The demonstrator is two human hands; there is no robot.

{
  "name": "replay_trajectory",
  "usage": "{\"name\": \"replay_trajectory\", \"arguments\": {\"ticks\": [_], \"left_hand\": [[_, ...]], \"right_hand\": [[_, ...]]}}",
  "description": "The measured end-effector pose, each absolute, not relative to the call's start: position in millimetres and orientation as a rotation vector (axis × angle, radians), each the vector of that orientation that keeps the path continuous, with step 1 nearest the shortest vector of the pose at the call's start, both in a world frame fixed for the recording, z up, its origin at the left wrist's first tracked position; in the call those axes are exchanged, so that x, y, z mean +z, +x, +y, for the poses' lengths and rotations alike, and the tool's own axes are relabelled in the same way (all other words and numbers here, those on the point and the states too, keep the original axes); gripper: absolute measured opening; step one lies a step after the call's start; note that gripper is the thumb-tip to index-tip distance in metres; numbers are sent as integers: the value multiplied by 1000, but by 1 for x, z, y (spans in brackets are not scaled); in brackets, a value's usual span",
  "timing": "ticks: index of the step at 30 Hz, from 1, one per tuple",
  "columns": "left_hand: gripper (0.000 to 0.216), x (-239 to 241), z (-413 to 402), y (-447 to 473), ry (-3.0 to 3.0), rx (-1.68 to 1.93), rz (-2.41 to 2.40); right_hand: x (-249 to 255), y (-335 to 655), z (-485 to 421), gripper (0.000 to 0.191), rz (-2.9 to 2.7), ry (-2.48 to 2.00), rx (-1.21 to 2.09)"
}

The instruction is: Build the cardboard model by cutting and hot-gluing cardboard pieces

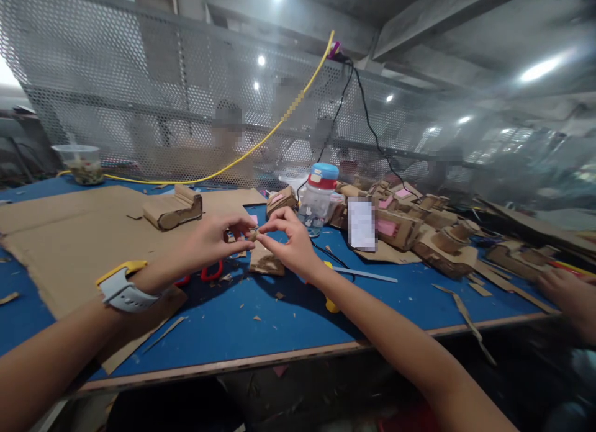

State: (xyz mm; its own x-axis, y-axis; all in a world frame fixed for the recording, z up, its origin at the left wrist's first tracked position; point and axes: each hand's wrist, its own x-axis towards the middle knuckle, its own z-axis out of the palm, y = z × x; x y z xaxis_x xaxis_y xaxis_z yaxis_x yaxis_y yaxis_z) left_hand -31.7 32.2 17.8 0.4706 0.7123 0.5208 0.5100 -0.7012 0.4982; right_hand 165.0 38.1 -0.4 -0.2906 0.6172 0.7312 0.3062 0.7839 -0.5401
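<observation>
Over the blue table, my left hand (218, 238) and my right hand (289, 243) meet fingertip to fingertip. Both pinch a small piece of cardboard (253, 235), mostly covered by the fingers. Just beneath them lies a cardboard piece (267, 262) with a darker patch on top. Red scissor handles (212, 270) show below my left hand, the rest out of sight. A yellow object (331, 305) is partly covered by my right forearm; its kind is unclear. A watch with a pale strap (128, 290) is on my left wrist.
Large cardboard sheets (69, 233) cover the left, with a built cardboard shape (173, 208) on top. A clear bottle with a blue lid (319, 196) stands behind my hands. Cardboard assemblies (395, 224) pile up at right, near another person's hand (570, 295). A yellow cable (251, 151) hangs behind.
</observation>
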Motion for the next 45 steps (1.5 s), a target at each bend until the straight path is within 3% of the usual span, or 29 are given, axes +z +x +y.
{"name": "replay_trajectory", "arguments": {"ticks": [16, 45], "left_hand": [[16, 20, 26, -27, 2484, 1040, 1064], [26, 17, 30, -27, 2402, 1060, 1142]], "right_hand": [[-5, 162, 39, 11, -1920, -749, 382], [-3, 163, 33, 15, -1973, -694, 243]]}}
